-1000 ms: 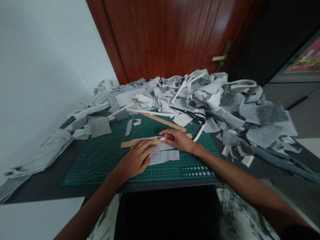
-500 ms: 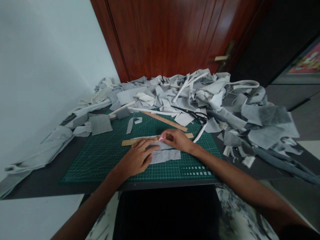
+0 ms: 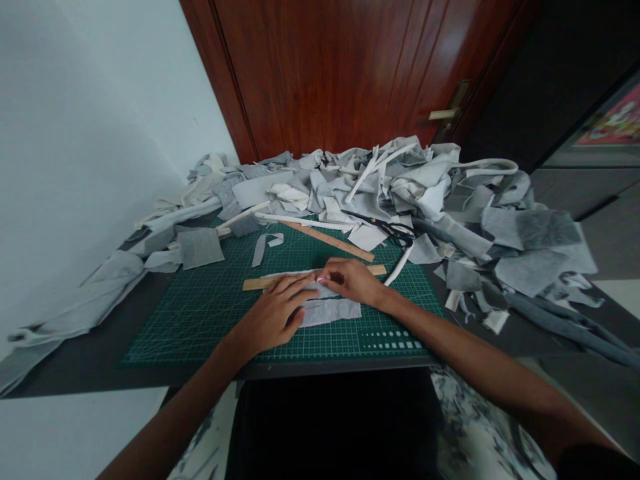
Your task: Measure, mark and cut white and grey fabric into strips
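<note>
A piece of grey cloth (image 3: 333, 311) lies on the green cutting mat (image 3: 200, 320) in front of me. Across its far edge runs a wooden ruler (image 3: 256, 284), partly covered by both hands. My left hand (image 3: 273, 313) is spread flat, its fingers pressing on the cloth and ruler. In the fingertips of my right hand (image 3: 353, 280) is a small pink piece of tailor's chalk (image 3: 321, 280), held at the ruler's edge close to the left fingertips. Most of the chalk is hidden by the fingers.
Behind the hands lie a second wooden ruler (image 3: 330, 241), black scissors (image 3: 395, 230) and a curled grey strip (image 3: 260, 250). A heap of grey and white cloth scraps (image 3: 310, 187) lines the table's back and both sides. A wooden door (image 3: 325, 73) stands beyond.
My right hand has shifted slightly left along the ruler with the chalk, and less of the pink shows. The left hand stays spread in about the same place.
</note>
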`<state>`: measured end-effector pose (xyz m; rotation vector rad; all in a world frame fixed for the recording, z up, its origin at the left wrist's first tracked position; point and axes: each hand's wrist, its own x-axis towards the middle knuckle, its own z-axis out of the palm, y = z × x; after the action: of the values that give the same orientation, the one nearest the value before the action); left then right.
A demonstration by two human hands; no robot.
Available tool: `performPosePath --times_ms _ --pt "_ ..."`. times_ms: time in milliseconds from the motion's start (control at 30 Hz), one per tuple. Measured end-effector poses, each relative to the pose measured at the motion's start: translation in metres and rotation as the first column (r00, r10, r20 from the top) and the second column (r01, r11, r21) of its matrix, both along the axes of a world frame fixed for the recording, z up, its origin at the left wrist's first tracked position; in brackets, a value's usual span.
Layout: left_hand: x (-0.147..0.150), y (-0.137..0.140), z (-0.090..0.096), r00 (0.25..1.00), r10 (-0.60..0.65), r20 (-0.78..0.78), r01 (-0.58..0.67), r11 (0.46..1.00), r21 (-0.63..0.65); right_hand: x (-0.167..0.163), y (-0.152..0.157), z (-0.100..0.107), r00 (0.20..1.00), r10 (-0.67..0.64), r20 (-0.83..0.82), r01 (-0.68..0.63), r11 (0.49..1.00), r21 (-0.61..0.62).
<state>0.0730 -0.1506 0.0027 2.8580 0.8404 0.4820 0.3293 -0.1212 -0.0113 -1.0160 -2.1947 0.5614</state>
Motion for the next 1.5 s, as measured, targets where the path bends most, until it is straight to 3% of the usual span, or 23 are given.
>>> performPosePath --times_ms 433,967,1500 --pt "-0.001 0.001 -0.004 1.0 -0.006 -0.017 0.006 1.0 -0.001 0.001 0.001 0.005 0.999 -0.001 0.042 0.001 1.0 -0.008" --pt "-0.001 0.003 -0.003 1.0 -0.005 -0.017 0.005 1.0 -0.013 0.026 0.002 0.01 0.998 -0.022 0.066 0.023 1.0 -0.011" --pt "-0.001 0.002 -0.002 1.0 0.013 -0.02 -0.014 0.999 -0.046 0.058 0.006 0.017 0.992 -0.015 0.127 0.03 0.992 -0.12"
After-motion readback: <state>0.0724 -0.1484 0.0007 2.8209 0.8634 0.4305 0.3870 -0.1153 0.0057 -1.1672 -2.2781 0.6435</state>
